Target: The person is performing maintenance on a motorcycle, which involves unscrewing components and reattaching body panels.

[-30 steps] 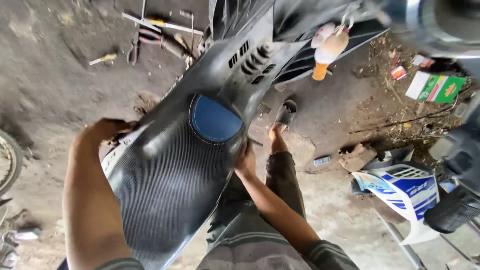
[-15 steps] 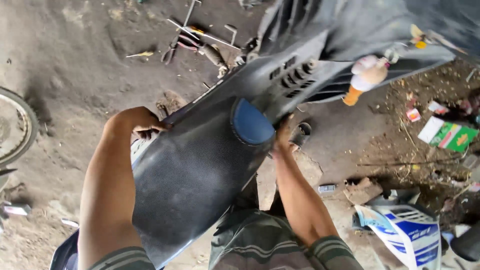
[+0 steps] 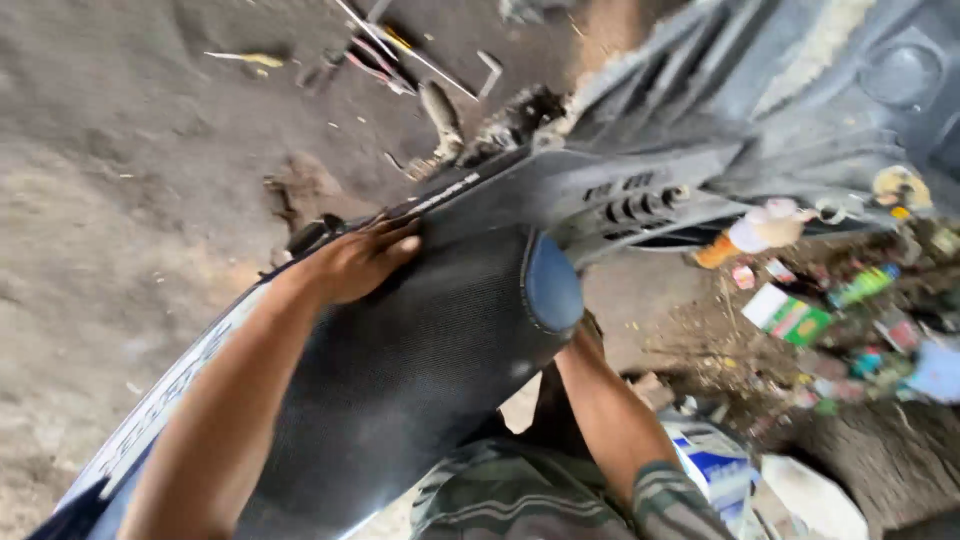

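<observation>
A large black scooter body panel [image 3: 420, 350] with a woven texture and a round blue patch [image 3: 553, 283] fills the middle of the head view. My left hand [image 3: 355, 262] lies flat on its upper left edge, gripping the rim. My right forearm [image 3: 605, 410] runs up under the panel's right side; that hand is hidden behind the panel below the blue patch. The panel's far end with small vent slots [image 3: 635, 205] meets the dark scooter body [image 3: 800, 110] above.
Long metal tools [image 3: 400, 55] lie on the dirt floor at the top. Litter and small cartons [image 3: 795, 315] are scattered at right, with an orange and white bottle [image 3: 755, 232]. A white and blue bag [image 3: 720, 465] sits at bottom right.
The view has swung so the panel sits lower and more to the right. My left hand has slid from the panel's left rim further up along its edge. My right hand has gone out of sight.
</observation>
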